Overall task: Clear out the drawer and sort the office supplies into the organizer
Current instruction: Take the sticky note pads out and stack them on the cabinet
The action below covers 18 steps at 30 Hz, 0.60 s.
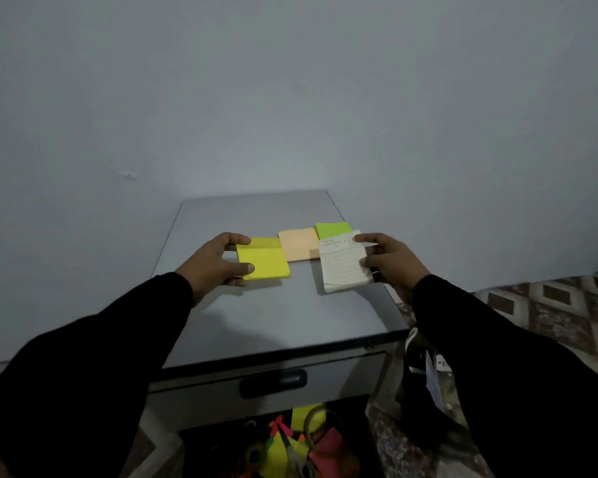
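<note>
**Sticky pads laid out on the grey bench**

A plain grey-blue wall (290,98) fills most of my view, and a small grey bench (256,322) stands against it.

Nearest me, below the bench top, the drawer (256,388) with its dark handle (273,382) shows its front. Under the drawer lies a dim heap of supplies (290,446): yellow and pink paper and a round ring-shaped thing, too dark to name closer. To the right of the drawer hangs a clear plastic bag (432,384), and beyond it is patterned fabric (549,312).

My black sleeves (101,357) reach over the bench top. My left hand (218,260) grips the yellow pad (265,258) by its left edge, thumb on the near side and fingers curled over the far corner; the pad lies flat on the bench. To the right of the yellow pad, my right hand (387,260) pinches the white lined pad (344,263) by its right edge, its near end resting on the bench close to the right rim.

Behind the yellow pad, touching its far right corner, lies an orange pad (297,243). Farthest back, just right of the orange one, a green pad (332,229) is partly hidden under the white lined pad.
</note>
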Each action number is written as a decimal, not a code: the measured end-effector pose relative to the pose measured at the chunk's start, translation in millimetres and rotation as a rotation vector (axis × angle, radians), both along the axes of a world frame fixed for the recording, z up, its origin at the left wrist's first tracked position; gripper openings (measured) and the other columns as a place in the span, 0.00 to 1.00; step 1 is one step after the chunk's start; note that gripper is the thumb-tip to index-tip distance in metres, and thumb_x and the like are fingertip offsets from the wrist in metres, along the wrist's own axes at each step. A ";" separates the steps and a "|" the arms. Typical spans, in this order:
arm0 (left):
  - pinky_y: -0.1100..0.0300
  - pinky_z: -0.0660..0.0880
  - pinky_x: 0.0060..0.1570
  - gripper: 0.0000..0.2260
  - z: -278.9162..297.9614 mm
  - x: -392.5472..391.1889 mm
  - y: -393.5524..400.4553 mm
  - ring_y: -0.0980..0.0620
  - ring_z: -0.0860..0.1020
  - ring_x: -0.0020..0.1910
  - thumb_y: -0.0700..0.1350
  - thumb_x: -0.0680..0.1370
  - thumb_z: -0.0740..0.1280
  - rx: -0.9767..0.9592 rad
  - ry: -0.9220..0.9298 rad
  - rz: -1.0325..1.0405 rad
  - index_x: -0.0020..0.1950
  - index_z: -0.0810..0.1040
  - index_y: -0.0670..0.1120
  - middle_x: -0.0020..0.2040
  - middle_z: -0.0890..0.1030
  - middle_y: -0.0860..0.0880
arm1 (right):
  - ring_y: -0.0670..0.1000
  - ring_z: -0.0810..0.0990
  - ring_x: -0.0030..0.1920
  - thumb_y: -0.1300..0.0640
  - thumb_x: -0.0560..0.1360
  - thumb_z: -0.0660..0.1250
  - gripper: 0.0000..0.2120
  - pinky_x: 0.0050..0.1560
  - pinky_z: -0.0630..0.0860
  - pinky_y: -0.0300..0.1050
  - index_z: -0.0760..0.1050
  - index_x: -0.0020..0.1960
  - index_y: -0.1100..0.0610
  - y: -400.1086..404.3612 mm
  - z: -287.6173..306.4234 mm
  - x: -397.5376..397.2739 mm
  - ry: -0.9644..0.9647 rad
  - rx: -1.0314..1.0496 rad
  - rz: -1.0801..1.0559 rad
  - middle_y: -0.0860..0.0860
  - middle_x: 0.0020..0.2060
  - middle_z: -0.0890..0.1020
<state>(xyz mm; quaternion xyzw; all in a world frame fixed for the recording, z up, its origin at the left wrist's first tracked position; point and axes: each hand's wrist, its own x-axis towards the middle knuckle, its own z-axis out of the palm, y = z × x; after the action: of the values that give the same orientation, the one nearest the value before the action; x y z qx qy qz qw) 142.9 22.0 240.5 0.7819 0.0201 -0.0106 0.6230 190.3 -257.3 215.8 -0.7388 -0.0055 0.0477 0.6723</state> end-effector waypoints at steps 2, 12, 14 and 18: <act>0.61 0.81 0.36 0.18 0.1 15.1 3.5 0.47 0.77 0.42 0.29 0.73 0.68 -0.016 -0.005 0.020 0.60 0.71 0.43 0.52 0.70 0.49 | 0.52 0.75 0.37 0.76 0.72 0.57 0.21 0.36 0.75 0.45 0.74 0.60 0.60 0.7 3.2 18.9 -0.007 -0.011 -0.011 0.54 0.38 0.73; 0.62 0.80 0.34 0.18 2.0 57.1 5.0 0.46 0.77 0.40 0.29 0.73 0.67 -0.034 -0.054 0.010 0.60 0.70 0.41 0.55 0.70 0.46 | 0.52 0.76 0.37 0.74 0.73 0.56 0.21 0.31 0.76 0.41 0.74 0.61 0.60 16.0 15.7 90.2 0.003 -0.010 -0.053 0.57 0.48 0.76; 0.64 0.80 0.34 0.18 1.8 60.9 5.1 0.47 0.76 0.41 0.29 0.73 0.67 -0.020 -0.055 0.002 0.59 0.71 0.43 0.58 0.70 0.45 | 0.52 0.76 0.37 0.74 0.73 0.56 0.20 0.35 0.78 0.44 0.74 0.61 0.60 20.0 12.5 98.9 0.018 -0.029 -0.043 0.58 0.49 0.75; 0.68 0.78 0.33 0.18 0.6 66.1 5.0 0.50 0.75 0.42 0.31 0.73 0.68 0.052 -0.066 -0.016 0.59 0.71 0.45 0.61 0.70 0.46 | 0.52 0.75 0.38 0.74 0.74 0.56 0.20 0.42 0.78 0.47 0.74 0.60 0.58 21.2 3.9 109.0 0.048 -0.102 -0.030 0.57 0.46 0.76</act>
<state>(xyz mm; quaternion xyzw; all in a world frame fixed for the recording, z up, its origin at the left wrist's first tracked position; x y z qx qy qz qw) 208.9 27.0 241.1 0.7979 -0.0064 0.0108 0.6027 299.3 -236.1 219.7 -0.7706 0.0241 0.0555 0.6345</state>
